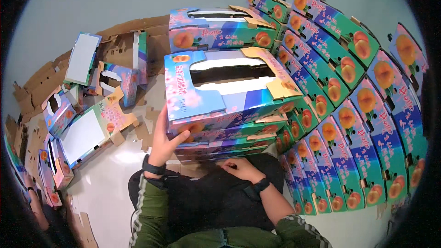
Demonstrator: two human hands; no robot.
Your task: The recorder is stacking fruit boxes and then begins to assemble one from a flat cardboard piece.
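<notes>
A colourful fruit carton (197,101), printed with peaches and with a long opening in its top, sits on a stack of similar cartons (220,149) in front of me. My left hand (165,137) grips its near left corner, the thumb on the front face and the fingers along the left side, partly hidden. Over my lap, close to the front of the stack, my right hand (243,170) is loosely curled. Nothing shows in it, and it appears apart from the cartons.
Behind stands another carton stack (220,36). Tall rows of stacked cartons (344,124) curve along my right. At left lie unfolded, tumbled cartons (82,138) and flat brown cardboard (36,82) on the pale floor (108,193). Another person's arm (37,209) shows at the lower left.
</notes>
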